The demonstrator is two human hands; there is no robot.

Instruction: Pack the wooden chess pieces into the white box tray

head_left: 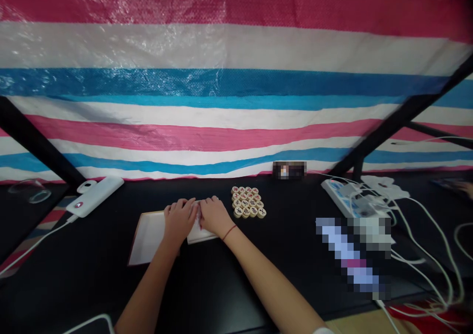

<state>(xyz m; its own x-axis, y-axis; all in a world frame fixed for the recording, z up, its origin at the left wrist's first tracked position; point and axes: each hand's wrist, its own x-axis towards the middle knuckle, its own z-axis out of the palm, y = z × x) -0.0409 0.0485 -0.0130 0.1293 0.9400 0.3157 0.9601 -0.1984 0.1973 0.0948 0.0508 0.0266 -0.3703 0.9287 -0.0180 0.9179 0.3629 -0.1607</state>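
Observation:
My left hand (181, 219) lies over the left part of a shallow white box (203, 236), its fingers stretched forward and slightly bent. My right hand (216, 217), a thin red cord at its wrist, rests on the same box with fingers curled. Between the two hands shows a small pale, crumpled piece with pinkish marks (199, 219); most of it is hidden under the fingers. Left of the hands lies an open box lid (148, 236), pale inside with a reddish edge. To the right, round Chinese chess pieces (248, 203) stand in stacked rows, marked in red and black.
A white power bank-like device (96, 196) with a cable lies at the left. On the right are a power strip (340, 196), tangled white cables (445, 240) and a blurred bluish object (347, 255). Striped sheeting (221, 137) hangs behind the black table (210, 294).

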